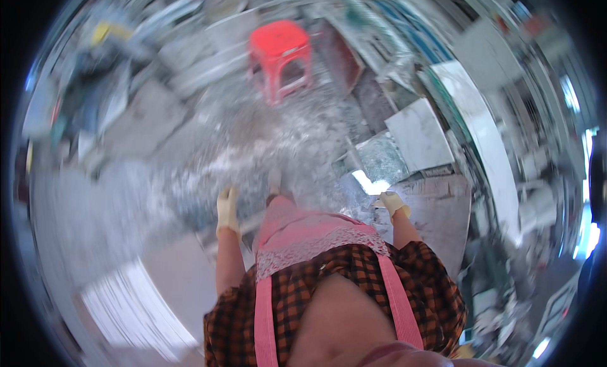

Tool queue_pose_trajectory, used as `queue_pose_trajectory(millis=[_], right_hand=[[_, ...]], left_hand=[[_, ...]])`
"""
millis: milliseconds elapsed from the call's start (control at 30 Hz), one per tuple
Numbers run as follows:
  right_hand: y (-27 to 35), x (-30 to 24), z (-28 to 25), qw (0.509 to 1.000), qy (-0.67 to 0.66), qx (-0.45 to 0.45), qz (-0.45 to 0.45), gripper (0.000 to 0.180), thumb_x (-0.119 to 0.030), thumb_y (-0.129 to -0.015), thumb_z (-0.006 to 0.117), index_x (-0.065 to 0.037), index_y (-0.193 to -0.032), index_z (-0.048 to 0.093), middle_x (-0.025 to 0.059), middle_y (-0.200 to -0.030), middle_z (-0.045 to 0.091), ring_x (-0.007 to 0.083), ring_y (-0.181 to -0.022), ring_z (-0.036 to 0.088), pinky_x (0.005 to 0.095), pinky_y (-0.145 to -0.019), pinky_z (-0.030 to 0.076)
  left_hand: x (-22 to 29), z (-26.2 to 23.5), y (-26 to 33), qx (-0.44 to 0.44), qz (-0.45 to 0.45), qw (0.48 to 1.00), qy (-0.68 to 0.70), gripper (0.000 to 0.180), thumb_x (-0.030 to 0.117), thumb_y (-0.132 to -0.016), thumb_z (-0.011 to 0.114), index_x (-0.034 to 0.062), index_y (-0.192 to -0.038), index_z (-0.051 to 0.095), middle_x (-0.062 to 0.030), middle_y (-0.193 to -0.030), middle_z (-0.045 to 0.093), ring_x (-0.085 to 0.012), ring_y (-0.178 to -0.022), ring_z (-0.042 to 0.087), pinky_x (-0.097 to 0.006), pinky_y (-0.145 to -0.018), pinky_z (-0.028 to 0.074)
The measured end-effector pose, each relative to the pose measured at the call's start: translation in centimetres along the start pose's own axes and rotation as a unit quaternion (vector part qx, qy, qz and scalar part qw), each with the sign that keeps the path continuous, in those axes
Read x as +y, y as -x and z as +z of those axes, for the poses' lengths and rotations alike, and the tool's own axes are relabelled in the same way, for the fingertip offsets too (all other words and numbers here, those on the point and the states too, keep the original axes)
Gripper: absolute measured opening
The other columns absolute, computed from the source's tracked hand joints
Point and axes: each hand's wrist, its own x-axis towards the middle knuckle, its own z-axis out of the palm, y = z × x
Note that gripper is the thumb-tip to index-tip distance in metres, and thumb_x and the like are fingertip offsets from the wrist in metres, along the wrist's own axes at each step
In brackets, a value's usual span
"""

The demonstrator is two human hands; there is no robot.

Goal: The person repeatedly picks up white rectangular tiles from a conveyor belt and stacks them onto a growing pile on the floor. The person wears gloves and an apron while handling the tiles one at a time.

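Observation:
My left hand (227, 207), in a cream glove, hangs beside the pink apron (294, 225), apart from anything I can see. Motion smears its fingers. On the other side of the apron is my right hand (394, 204), also gloved in cream. Its fingers look closed, and a small pale edge shows at their tips; what it is cannot be made out. Below that hand is a broad greyish-brown board (436, 206). A shoe (274, 180) pokes out past the apron's hem onto the dusty floor (253, 130).
A red plastic stool (279, 39) stands ahead. To the right, a white square panel (420, 134) lies near a long white strip (480, 130) and stacked slabs. Flat grey sheets (145, 117) lie at left, and a striped white panel (136, 307) is at lower left. Much is blurred.

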Motion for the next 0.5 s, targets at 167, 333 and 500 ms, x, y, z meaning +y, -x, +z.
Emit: queue_pose_trajectory(millis=[167, 333, 500], right_hand=[[0.1, -3.4, 2.1, 0.97, 0.211, 0.085, -0.091, 0.032, -0.03, -0.083, 0.057, -0.003, -0.095, 0.068, 0.014, -0.088, 0.069, 0.029, -0.081, 0.066, 0.0369, -0.076, 0.05], [2.9, -8.7, 3.9, 0.984, 0.037, 0.164, 0.054, 0.032, -0.033, -0.082, 0.059, -0.004, -0.094, 0.066, 0.0138, -0.084, 0.07, 0.031, -0.078, 0.067, 0.0373, -0.07, 0.053], [8.2, -8.8, 5.8, 0.919, -0.168, 0.238, 0.264, 0.036, -0.031, -0.088, 0.05, 0.003, -0.095, 0.062, 0.0164, -0.079, 0.072, 0.0253, -0.073, 0.07, 0.0316, -0.065, 0.053]], left_hand=[[5.0, -1.7, -12.2, -0.013, -0.027, 0.998, 0.059, 0.039, 0.032, -0.09, 0.06, 0.0, -0.112, 0.063, -0.0078, -0.104, 0.067, -0.0171, -0.099, 0.058, -0.034, -0.093, 0.041], [13.7, 1.3, -28.5, -0.113, -0.016, 0.992, -0.051, 0.041, 0.033, -0.091, 0.057, -0.0036, -0.109, 0.063, -0.0107, -0.102, 0.068, -0.0164, -0.093, 0.061, -0.031, -0.086, 0.045], [24.8, 15.1, -35.3, -0.277, 0.105, 0.955, -0.035, 0.042, 0.03, -0.095, 0.052, -0.0049, -0.116, 0.062, -0.013, -0.106, 0.069, -0.0194, -0.097, 0.064, -0.03, -0.089, 0.046]])
